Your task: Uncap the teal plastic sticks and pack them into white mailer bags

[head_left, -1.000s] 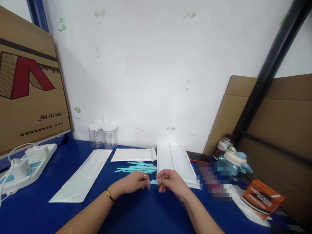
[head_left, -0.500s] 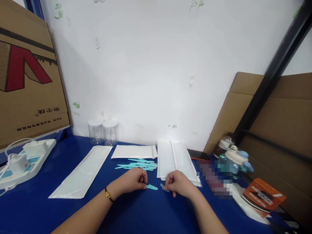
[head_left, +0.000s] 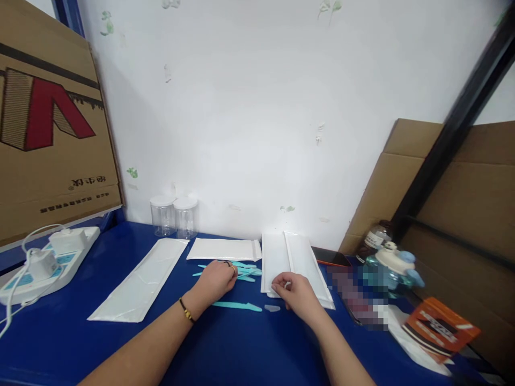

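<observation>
Several teal eyebrow razors [head_left: 247,265] lie in a loose pile in front of the flat white packet. My left hand [head_left: 219,279] is at this pile, its fingers closed on a razor whose end slants out past the fingertips; the rest is hidden by the hand. One more eyebrow razor [head_left: 241,306] lies by itself nearer to me, partly behind my left wrist. A small clear blade cap [head_left: 272,308] rests just right of its tip. My right hand [head_left: 295,292] hovers above the cap, beside the upright-lying white packets, fingers curved and slightly apart with nothing visible in them.
White padded packets [head_left: 140,281] lie left, at the back [head_left: 223,250] and right [head_left: 308,262]. Two clear jars [head_left: 163,217] stand by the wall. A power strip [head_left: 76,252] is far left. To the right are a teal bottle [head_left: 388,271] and an orange pouch [head_left: 440,329].
My left hand has let go of the lone razor and moved back to the pile. My right hand has released the clear cap and lifted slightly away from it.
</observation>
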{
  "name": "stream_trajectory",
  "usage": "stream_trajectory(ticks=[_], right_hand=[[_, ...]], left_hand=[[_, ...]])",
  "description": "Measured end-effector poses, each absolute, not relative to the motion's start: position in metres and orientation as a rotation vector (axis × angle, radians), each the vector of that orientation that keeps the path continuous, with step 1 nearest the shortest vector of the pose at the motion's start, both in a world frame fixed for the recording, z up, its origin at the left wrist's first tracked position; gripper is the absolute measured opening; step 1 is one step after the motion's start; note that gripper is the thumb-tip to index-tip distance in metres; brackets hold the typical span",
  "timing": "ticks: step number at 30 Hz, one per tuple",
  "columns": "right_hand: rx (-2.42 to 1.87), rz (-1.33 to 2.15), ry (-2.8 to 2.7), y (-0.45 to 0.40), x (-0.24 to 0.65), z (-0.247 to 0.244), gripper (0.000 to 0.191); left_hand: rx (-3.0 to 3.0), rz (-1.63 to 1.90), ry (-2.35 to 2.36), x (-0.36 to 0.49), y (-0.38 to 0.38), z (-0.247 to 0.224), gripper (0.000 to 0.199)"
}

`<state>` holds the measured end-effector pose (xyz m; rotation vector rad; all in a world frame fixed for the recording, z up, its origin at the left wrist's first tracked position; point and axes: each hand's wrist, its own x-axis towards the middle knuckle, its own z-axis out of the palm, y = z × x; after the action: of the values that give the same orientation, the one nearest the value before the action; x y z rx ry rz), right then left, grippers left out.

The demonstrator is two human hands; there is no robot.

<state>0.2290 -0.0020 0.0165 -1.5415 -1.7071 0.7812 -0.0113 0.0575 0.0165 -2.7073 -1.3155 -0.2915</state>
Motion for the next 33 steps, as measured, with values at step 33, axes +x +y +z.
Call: stream_trajectory(ticks=[33], right_hand=[[-1.589, 1.086, -1.820, -0.006, 0.241, 0.015, 0.015]], left_hand=[[-2.928, -0.398, -1.342, -0.028, 0.064, 0.015, 0.015]])
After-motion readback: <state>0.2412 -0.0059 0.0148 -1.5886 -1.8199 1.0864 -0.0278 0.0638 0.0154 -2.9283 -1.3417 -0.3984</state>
